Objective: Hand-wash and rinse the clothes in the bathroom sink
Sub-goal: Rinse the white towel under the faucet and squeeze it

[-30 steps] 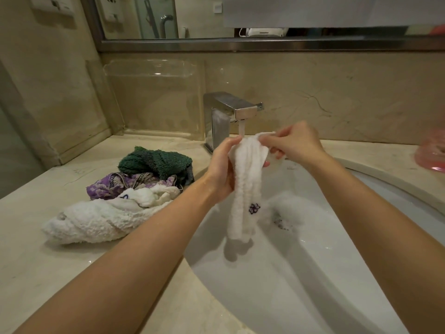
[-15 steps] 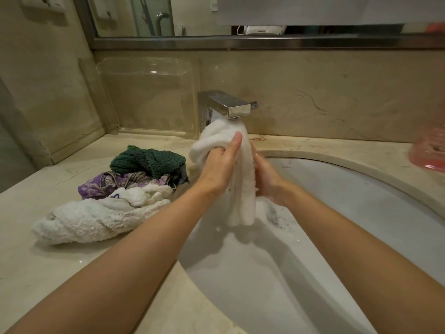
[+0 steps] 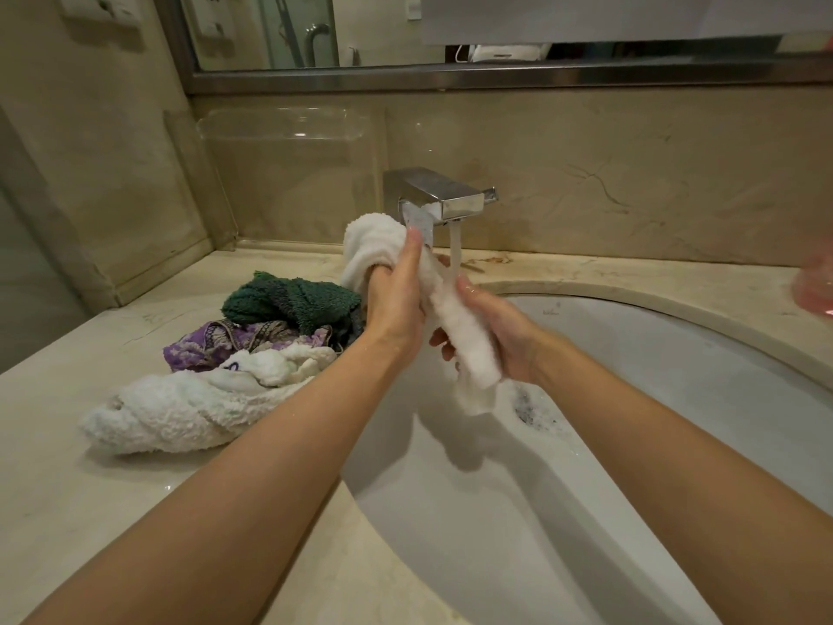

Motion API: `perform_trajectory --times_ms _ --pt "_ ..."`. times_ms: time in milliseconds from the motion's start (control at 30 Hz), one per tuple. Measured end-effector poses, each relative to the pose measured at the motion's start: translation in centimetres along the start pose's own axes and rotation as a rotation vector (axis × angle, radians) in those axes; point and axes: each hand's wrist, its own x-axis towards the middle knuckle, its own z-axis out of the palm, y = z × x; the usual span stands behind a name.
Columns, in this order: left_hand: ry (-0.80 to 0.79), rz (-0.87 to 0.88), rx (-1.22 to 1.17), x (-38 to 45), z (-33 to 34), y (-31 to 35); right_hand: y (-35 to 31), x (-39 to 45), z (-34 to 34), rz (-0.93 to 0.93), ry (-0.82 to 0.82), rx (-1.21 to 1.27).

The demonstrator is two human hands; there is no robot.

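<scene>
Sliding down the white cloth (image 3: 455, 322) goes the right hand (image 3: 500, 340) — half a second ago it sat tucked behind the fabric, and now its fingers are curled round the lower stretch, out in plain sight. The left hand (image 3: 396, 304) has kept its clasp on the upper part, fingers wrapped around it, with a bunched loop of the cloth bulging out above the knuckles. The cloth now runs as a slanted roll between the two hands over the sink (image 3: 676, 399), its loose end dangling near the drain (image 3: 529, 406), where before it hung straight down. Water is now visible pouring from the faucet (image 3: 444, 198) just right of the cloth, past the right thumb.

Off on the counter (image 3: 90, 512) to the left, a pile waits: a twisted white towel (image 3: 180, 412) in front, a purple patterned garment (image 3: 234, 342) behind it, a dark green towel (image 3: 293, 300) at the back. A pink object (image 3: 816, 290) peeks in at the right edge, too cropped to identify. The left forearm hides the sink's near-left rim.
</scene>
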Motion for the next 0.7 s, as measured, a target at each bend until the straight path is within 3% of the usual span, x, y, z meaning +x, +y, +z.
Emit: perform_trajectory --times_ms 167,400,567,700 --pt "0.011 0.005 -0.102 -0.1 0.3 -0.2 -1.2 -1.1 -0.1 0.049 -0.181 -0.251" --pt "0.113 0.038 -0.033 0.4 0.7 -0.4 -1.3 -0.1 1.4 -0.15 0.167 -0.743" --pt "0.171 0.012 -0.01 0.9 0.7 -0.5 -0.9 0.7 2.2 -0.207 0.302 -1.211" --pt "0.201 0.009 -0.017 1.1 0.8 -0.5 -0.4 1.2 2.2 -0.259 0.391 -1.253"
